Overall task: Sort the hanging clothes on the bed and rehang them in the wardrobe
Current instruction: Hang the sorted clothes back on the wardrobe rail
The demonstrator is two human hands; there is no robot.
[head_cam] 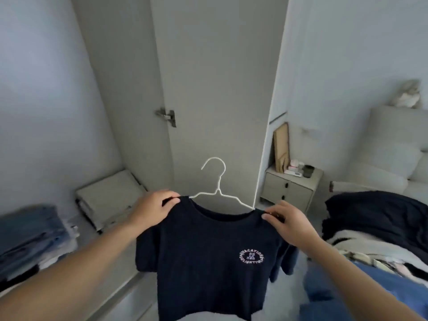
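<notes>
Currently held: navy T-shirt on white wire hanger, raised before the open wardrobe door.
Left hand grip: pinching the left shoulder seam.
Right hand grip: pinching the right shoulder.
Risk: uneven pull slides a shoulder off the hanger; the shirt drops.
Remaining: dark clothes piled on the bed.

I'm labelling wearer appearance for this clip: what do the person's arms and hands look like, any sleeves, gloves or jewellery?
Both forearms are bare to the frame edge: no sleeves or gloves show. The left hand has no ring, watch or band visible. The right hand also looks bare; a small dark spot near its fingertips is too blurred to identify.
</notes>
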